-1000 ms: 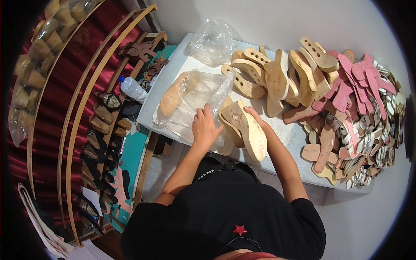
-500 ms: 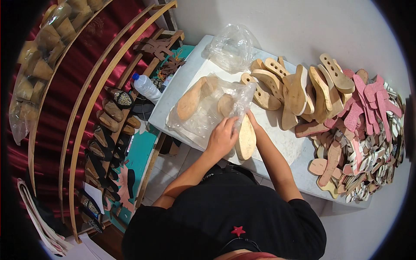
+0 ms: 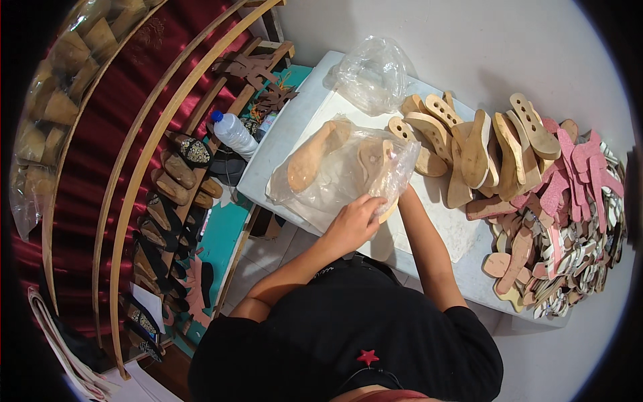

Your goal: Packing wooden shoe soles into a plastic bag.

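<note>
A clear plastic bag (image 3: pixel 321 201) lies on the table with pale wooden shoe soles inside, one wooden sole (image 3: pixel 305 167) at its left. My left hand (image 3: pixel 362 218) is closed on the bag's near edge by the opening. My right hand (image 3: pixel 406 195) is at the bag's right side, its fingers mostly hidden by the plastic. It grips another wooden shoe sole (image 3: pixel 388 213), whose pale near end shows between my hands. The rest of that sole is under the film.
Wooden soles (image 3: pixel 475 154) stand in a row along the wall side. Right of them lie pink cut pieces (image 3: pixel 576 167) and a heap of sole parts (image 3: pixel 569 248). An empty clear bag (image 3: pixel 372 74) sits at the back. A water bottle (image 3: pixel 233 134) and shoe rack (image 3: pixel 161 201) are left.
The sole at my right hand has gone from outside the bag to mostly under the plastic. My left hand has shifted slightly right, still on the bag. The whole view has shifted a little.
</note>
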`<act>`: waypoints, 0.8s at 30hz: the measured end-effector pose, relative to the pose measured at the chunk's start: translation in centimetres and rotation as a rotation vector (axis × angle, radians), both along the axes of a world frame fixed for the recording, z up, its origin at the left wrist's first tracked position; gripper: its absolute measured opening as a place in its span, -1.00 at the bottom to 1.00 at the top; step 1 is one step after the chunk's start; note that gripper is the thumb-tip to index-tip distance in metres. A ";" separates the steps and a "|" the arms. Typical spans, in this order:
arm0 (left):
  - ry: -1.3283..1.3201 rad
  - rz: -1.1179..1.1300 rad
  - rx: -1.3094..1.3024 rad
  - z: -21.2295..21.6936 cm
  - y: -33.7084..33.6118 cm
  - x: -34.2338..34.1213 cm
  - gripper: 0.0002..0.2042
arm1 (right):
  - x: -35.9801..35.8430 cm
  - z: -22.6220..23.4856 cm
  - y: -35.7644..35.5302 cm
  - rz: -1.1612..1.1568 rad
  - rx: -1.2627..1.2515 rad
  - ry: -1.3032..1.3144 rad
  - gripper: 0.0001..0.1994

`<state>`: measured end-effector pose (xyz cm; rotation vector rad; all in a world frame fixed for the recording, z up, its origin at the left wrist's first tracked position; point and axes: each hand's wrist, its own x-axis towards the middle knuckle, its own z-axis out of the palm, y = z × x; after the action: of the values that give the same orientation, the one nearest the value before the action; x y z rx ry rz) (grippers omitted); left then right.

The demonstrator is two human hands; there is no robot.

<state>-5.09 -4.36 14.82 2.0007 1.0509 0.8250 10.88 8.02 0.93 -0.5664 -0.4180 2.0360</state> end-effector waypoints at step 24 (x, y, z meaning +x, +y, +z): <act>-0.205 -0.152 -0.139 1.5 3.2 0.8 -0.69 | -8.6 -5.5 3.1 0.060 0.232 0.370 -0.48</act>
<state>-4.24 -1.18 16.31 1.8115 0.8064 0.8325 2.28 11.10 -4.54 -0.0321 -0.4423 2.0571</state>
